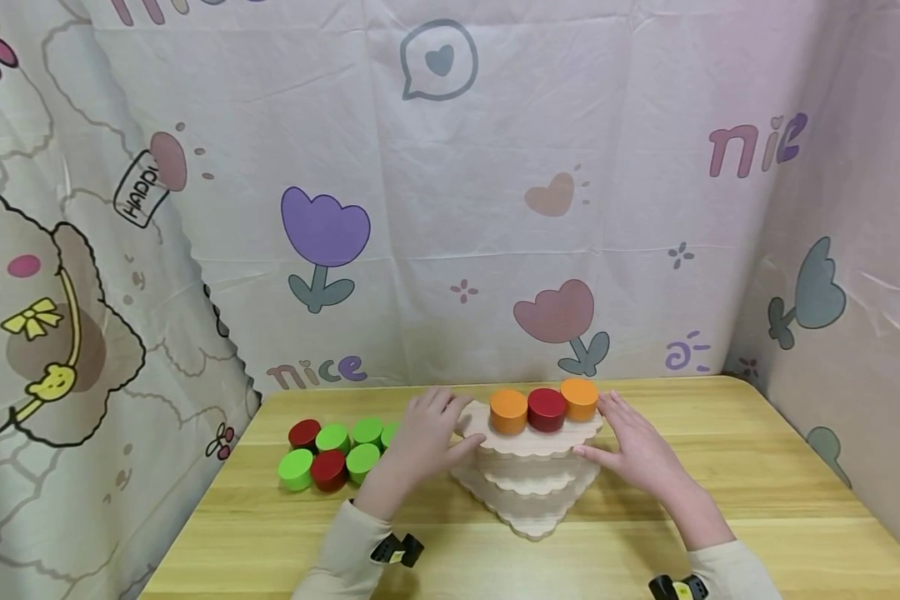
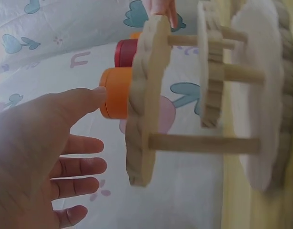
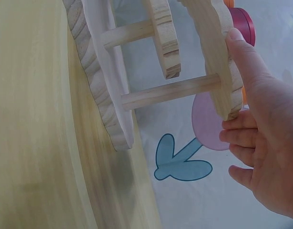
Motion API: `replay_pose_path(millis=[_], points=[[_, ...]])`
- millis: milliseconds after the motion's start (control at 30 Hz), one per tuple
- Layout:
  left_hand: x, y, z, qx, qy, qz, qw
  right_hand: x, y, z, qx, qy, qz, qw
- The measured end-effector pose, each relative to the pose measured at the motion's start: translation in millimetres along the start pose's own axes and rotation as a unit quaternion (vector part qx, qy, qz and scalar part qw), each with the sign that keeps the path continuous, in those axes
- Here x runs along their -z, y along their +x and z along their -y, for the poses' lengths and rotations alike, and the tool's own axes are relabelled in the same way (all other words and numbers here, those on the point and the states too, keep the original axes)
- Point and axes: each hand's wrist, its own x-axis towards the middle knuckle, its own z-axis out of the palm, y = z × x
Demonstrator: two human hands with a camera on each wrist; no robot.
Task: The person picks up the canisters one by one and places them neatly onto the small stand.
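A pale wooden three-tier stand with scalloped shelves and round dowel posts stands on the table. On its top shelf sit a left orange round tin, a red round tin and a right orange round tin. My left hand is at the shelf's left side, fingers spread. In the left wrist view its thumb overlaps the left orange tin; contact is unclear. At the right corner, my right hand touches the shelf's edge with thumb and fingertips, fingers fairly straight.
Several green round tins and red round tins stand grouped on the left of the wooden table; my left forearm partly hides the group. A printed curtain hangs behind and along both sides.
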Motion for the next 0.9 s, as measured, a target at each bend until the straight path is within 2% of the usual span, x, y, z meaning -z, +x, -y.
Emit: replay_pose_path(millis=[233, 467, 733, 900], points=[[-0.7, -19.1, 12.7, -0.001, 0.011, -0.021, 0.9997, -1, 0.6, -1, -0.002, 0.002, -0.001, 1.0], [-3.3, -36.7, 27.3, 0.007, 0.025, -0.023, 0.9994, -1, 1.1, -1, -0.006, 0.006, 0.0, 1.0], [-7.5, -59.8, 47.9, 0.018, 0.038, -0.059, 0.9974, -1, 1.0, -1, -0.007, 0.009, 0.004, 0.9999], [-6.8, -72.0, 60.8, 0.035, 0.049, -0.054, 0.9967, -1, 1.1, -1, -0.004, 0.006, 0.0, 1.0]])
